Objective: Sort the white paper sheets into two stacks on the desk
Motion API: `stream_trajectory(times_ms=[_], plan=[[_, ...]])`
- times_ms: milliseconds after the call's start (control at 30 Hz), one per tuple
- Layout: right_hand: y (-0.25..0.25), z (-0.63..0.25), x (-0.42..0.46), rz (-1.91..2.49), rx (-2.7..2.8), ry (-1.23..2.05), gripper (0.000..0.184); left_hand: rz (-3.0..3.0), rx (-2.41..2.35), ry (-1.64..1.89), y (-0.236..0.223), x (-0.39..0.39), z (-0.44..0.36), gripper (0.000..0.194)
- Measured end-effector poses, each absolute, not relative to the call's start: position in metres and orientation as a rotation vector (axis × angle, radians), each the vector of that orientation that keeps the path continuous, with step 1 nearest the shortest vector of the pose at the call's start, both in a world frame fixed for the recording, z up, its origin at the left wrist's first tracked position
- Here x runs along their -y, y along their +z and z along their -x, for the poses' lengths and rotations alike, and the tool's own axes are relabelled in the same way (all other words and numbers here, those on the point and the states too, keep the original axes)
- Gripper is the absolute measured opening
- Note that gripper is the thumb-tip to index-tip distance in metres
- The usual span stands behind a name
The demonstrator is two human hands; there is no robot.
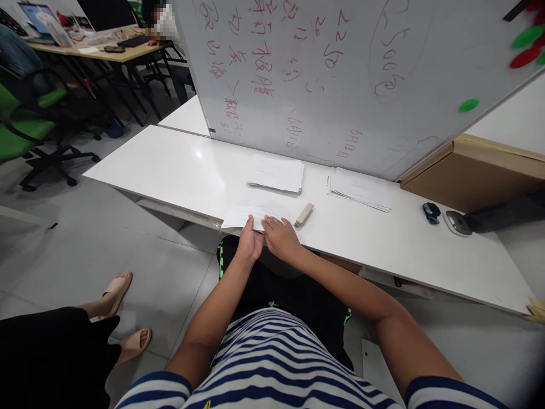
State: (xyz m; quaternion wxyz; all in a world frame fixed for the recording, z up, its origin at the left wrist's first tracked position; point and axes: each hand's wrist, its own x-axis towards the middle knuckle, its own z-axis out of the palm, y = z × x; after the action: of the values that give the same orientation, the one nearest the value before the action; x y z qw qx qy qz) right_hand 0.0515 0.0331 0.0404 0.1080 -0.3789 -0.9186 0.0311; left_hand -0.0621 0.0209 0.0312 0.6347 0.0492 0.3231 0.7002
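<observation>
A thin stack of white paper sheets (238,215) lies at the near edge of the white desk. My left hand (250,243) grips its near edge, the thumb on top and the fingers mostly hidden below. Beside it, my right hand (281,237) is on the same sheets, its fingers laid together over the top and its thumb out of sight. Just right of the stack rests a beige stapler (304,215), touched by neither hand. Farther back are a pile of printed sheets (276,174) and, to its right, another paper pile (360,188).
A whiteboard (298,74) with red writing stands along the back of the desk (170,165). At the right are a cardboard box (489,170), a small dark object (431,212) and a grey rounded device (457,222). Someone's sandalled feet (114,292) are on the floor at left, near a green chair (21,125).
</observation>
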Motion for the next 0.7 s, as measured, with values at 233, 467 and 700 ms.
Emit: stream_trajectory(times_ms=[233, 467, 700], plan=[[0.036, -0.053, -0.031, 1.062, 2.707, 0.057, 0.045, -0.049, -0.819, 1.608, 0.026, -0.022, 0.062, 0.036], [0.036, -0.059, -0.042, 1.024, 2.723, 0.084, 0.047, -0.019, -0.800, 1.633, 0.027, -0.022, 0.066, 0.039], [0.035, -0.064, -0.069, 0.828, 2.909, 0.052, 0.057, -0.045, -0.765, 1.701, 0.023, -0.021, 0.076, 0.039]])
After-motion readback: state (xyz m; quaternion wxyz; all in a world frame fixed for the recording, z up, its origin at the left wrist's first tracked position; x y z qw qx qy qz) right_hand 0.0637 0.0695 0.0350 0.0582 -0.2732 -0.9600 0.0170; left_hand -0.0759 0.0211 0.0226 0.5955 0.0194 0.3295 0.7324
